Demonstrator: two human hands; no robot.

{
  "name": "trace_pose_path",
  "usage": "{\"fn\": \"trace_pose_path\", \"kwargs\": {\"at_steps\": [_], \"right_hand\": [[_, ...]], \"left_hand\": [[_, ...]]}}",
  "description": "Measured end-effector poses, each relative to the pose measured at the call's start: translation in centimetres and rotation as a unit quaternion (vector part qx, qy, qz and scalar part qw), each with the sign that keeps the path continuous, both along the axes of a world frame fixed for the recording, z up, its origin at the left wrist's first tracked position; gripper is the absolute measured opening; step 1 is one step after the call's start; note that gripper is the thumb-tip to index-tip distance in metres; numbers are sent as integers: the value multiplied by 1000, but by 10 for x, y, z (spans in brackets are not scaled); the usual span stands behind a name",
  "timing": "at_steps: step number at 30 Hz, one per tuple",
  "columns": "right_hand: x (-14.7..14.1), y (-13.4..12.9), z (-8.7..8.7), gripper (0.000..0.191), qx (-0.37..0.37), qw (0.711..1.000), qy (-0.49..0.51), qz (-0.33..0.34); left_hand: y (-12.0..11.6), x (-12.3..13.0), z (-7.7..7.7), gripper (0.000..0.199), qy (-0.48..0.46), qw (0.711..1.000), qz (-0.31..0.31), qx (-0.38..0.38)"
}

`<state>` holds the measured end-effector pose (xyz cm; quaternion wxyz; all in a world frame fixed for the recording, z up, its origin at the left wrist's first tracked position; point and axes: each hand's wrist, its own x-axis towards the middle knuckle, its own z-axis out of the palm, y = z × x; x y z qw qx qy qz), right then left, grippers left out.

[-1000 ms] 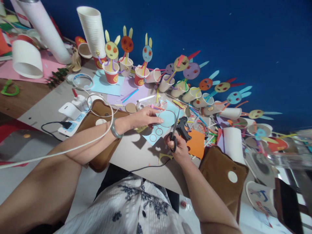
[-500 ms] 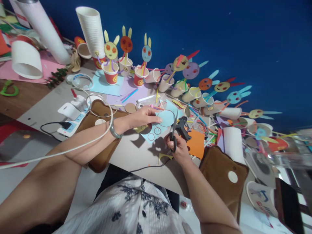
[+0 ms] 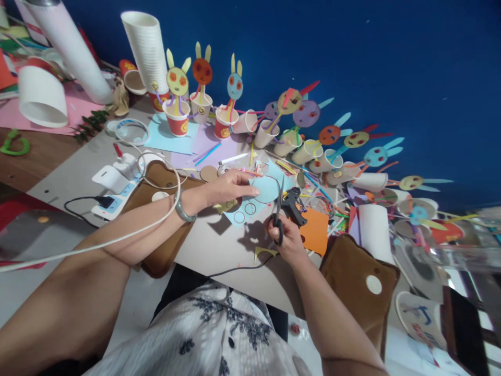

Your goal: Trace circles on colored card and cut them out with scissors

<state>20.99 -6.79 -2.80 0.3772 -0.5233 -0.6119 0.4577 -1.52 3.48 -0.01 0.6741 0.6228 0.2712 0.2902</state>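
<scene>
My left hand (image 3: 228, 188) pinches the left edge of a light blue paper (image 3: 266, 189) above the table. A large circle is drawn on the paper, with smaller circles on its lower left part. My right hand (image 3: 287, 237) is closed round the black handles of the scissors (image 3: 278, 209). The blades point up and lie beside the right edge of the large circle. Just right of the blades rests a black glue gun (image 3: 293, 205). Beyond it is an orange sheet (image 3: 316, 230).
Paper cups with rabbit figures (image 3: 179, 117) line the wall side. A cup stack (image 3: 145, 52) stands at the back left. A power strip (image 3: 113, 201) and white cable are on the left. Brown pads (image 3: 358, 282) lie on both sides.
The lower part of the blue paper, with its small circles, has shifted slightly left. The scissor blades look closer together. Both hands are nearly in the same place.
</scene>
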Motion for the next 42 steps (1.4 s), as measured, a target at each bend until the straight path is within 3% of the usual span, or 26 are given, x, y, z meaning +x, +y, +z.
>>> {"fn": "trace_pose_path", "kwargs": {"at_steps": [15, 42], "right_hand": [[-1, -1, 2, 62, 0, 999, 26, 28], [1, -1, -1, 61, -3, 1000, 8, 10]], "left_hand": [[0, 1, 0, 23, 7, 1000, 1, 20], [-2, 0, 1, 23, 13, 1000, -20, 8]]}}
